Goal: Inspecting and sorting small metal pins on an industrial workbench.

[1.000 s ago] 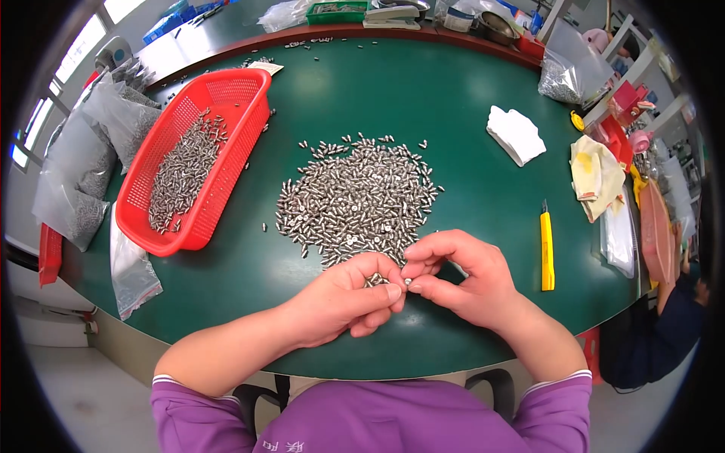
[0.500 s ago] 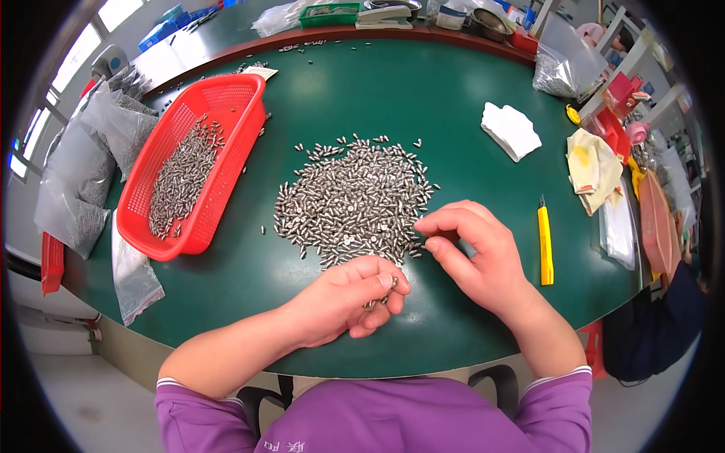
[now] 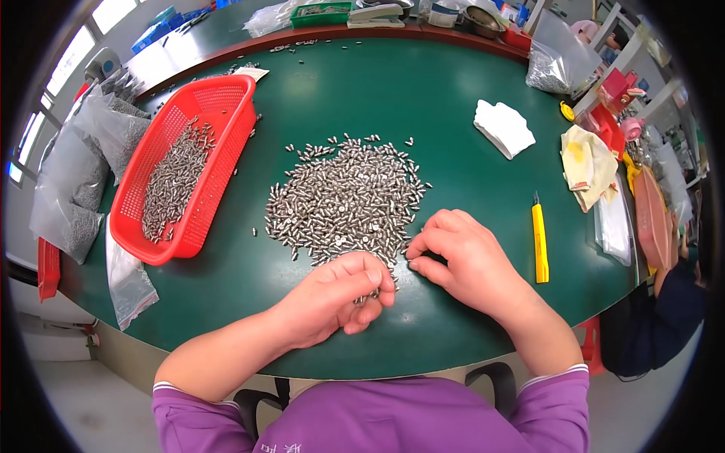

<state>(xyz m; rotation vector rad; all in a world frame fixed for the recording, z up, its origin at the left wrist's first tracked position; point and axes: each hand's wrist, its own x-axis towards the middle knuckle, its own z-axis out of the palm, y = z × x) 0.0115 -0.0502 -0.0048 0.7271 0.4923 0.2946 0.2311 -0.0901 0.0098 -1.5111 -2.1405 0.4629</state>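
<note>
A heap of small silver metal pieces with pointed ends (image 3: 343, 200) lies in the middle of the green table. My left hand (image 3: 340, 291) is curled at the heap's near edge, and several of the metal pieces show between its fingers and in its palm. To the right, my right hand (image 3: 457, 253) reaches to the heap's lower right edge. Its thumb and index finger are bent together at the tips; whether a piece sits between them is too small to tell.
A red perforated basket (image 3: 240, 124) with more metal pieces stands at left, beside filled clear bags (image 3: 68, 174). To the right lie a yellow utility knife (image 3: 540, 241), a white folded paper (image 3: 504, 130) and a stained cloth (image 3: 587, 166). Another person's dark sleeve (image 3: 664, 325) shows at far right.
My right thumb and index finger have come closer together at the heap's edge. The left hand stays curled around its pieces. The whole view has shifted slightly.
</note>
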